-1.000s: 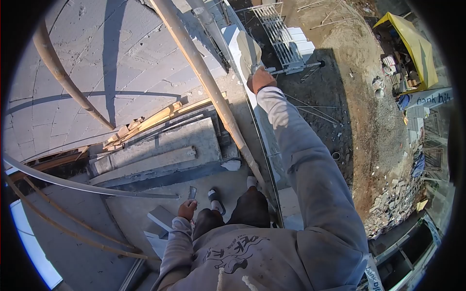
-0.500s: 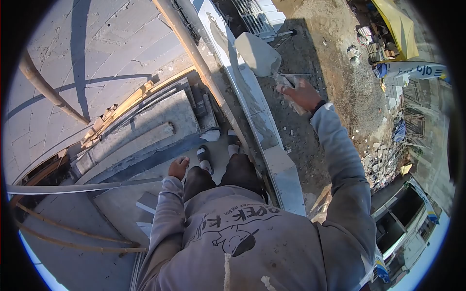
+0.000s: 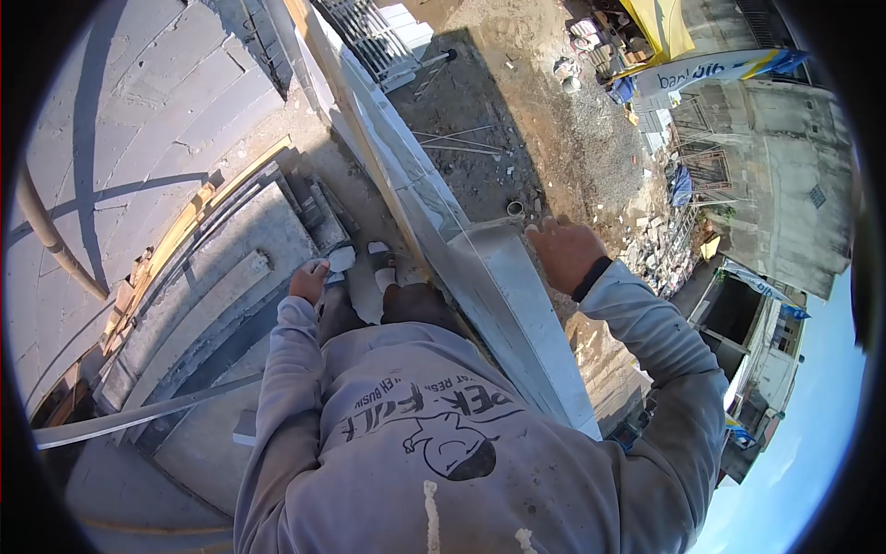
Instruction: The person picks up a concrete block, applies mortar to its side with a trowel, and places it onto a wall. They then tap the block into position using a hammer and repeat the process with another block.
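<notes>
My right hand point(image 3: 568, 254) is closed beyond the outer edge of the white-topped wall point(image 3: 434, 217). It grips a trowel, mostly hidden by my fingers; a thin pale edge point(image 3: 496, 223), which looks like its blade, lies against the block at the wall's top. Wet grey mortar or plaster smears the wall there, and a thin taut string line runs along it. My left hand point(image 3: 309, 280) hangs over the walkway with curled fingers, and nothing shows in it. A pale broken piece point(image 3: 340, 259) is on the floor just past that hand, close to my feet.
A long wooden pole point(image 3: 365, 138) runs along the wall's inner side. Stacked concrete slabs point(image 3: 231, 249) and timber strips lie left, with a metal bar point(image 3: 138, 411) crossing below. Beyond the wall the ground drops far down, with rubble point(image 3: 660, 254) and a metal grille point(image 3: 369, 37).
My right hand has drawn back along the wall towards me, bringing the trowel to the wall's edge. The view has swung, shifting the surroundings leftward. My left hand stays curled.
</notes>
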The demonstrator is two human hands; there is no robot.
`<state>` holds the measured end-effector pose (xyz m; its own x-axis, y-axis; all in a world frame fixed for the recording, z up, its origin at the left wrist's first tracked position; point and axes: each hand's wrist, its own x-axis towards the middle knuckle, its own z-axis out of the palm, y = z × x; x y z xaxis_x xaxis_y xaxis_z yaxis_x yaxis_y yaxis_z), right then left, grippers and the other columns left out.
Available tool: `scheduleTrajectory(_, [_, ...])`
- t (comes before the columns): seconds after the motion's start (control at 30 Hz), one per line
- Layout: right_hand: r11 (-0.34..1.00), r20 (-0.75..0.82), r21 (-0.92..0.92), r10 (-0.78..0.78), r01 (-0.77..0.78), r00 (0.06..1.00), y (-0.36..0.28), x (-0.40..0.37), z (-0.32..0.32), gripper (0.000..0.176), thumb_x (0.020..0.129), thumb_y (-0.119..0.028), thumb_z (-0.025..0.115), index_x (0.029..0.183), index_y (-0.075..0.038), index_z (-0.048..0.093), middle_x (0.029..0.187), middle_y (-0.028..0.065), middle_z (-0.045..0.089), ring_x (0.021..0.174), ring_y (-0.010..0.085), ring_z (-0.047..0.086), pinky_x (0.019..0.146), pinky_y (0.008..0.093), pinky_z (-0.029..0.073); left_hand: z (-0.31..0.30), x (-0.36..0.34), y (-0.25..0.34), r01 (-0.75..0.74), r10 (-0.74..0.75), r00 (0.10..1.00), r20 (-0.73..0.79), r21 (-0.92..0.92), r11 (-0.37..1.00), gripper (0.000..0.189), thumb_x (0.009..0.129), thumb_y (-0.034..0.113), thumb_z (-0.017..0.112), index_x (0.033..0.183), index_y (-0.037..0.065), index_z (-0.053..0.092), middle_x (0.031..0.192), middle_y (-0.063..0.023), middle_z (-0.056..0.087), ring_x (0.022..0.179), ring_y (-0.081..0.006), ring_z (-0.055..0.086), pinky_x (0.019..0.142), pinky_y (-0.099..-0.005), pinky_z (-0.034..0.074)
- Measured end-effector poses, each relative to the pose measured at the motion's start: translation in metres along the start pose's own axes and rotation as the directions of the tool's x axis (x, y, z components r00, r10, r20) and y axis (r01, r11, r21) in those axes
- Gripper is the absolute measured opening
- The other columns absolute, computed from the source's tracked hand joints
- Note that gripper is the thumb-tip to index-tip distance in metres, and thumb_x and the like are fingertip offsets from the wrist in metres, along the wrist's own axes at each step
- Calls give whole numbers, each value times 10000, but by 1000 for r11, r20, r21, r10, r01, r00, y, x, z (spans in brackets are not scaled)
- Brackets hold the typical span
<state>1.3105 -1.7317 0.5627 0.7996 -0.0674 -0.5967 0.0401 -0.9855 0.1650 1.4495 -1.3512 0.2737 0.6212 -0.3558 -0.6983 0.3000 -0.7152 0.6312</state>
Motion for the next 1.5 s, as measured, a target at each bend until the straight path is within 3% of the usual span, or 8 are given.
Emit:
scheduleTrajectory(0.33, [978,-88,-206,-61,42,994,-60,-34,-14,168,775,-139,515,894,-51,594,852,73,581,855,230,563,710,359,466,-15,2,-196,128,-141,989,-47,-218,968,383,859,342,564,999,-10,623,829,-79,628,690,-146,585,642,-284,478])
scheduleTrajectory(0.6, [958,-106,-268,76,-102,991,-82,-97,-72,229,776,-116,502,992,-79,567,926,69,549,907,237,536,756,376,445,-66,-46,-236,297,-308,951,-19,-211,931,400,864,341,552,998,-28,629,788,-100,659,669,-178,617,644,-306,471])
scheduleTrajectory(0.8, [927,-25,-58,370,-371,929,-73,-116,-118,327,678,-119,563,991,-25,563,856,169,576,797,332,591,722,431,466,-74,-18,-205,210,-213,974,-77,-49,976,363,865,329,563,1009,5,639,803,-93,658,664,-179,615,627,-292,471])
scheduleTrajectory(0.9, [855,145,282,409,-434,901,-45,-93,-117,387,673,-186,588,1000,20,572,825,232,596,769,355,594,691,416,461,-57,14,-209,76,-93,986,-137,-124,989,376,864,346,561,1020,12,636,830,-99,660,703,-178,621,643,-300,474])
scheduleTrajectory(1.03, [846,254,370,307,-385,917,-12,-42,-101,353,688,-247,548,854,63,564,737,208,595,689,304,588,634,391,427,-47,2,-169,89,-118,991,-59,-359,929,381,862,346,565,1018,6,634,857,-97,656,745,-162,615,656,-302,477])
scheduleTrajectory(1.2, [585,673,476,239,-657,700,2,40,-109,337,823,-337,568,924,-17,535,684,99,576,547,201,572,450,333,466,-56,-25,-172,71,-78,993,-89,-84,994,355,861,304,578,1009,-16,621,853,-80,639,720,-149,593,618,-282,484])
scheduleTrajectory(1.37, [716,853,297,98,-632,512,42,129,-79,362,873,-324,536,1033,0,550,795,144,630,616,243,625,531,359,515,-45,-43,-238,213,-326,943,-69,-630,747,377,856,279,579,1051,-43,591,856,-96,628,743,-182,609,637,-281,504])
scheduleTrajectory(1.5, [825,882,79,204,-560,425,41,176,-83,360,881,-319,527,1059,-10,575,858,153,640,685,262,636,613,377,527,-34,-83,-243,291,-503,856,-121,-693,660,419,858,320,568,1089,-30,578,881,-100,631,740,-179,613,630,-288,504])
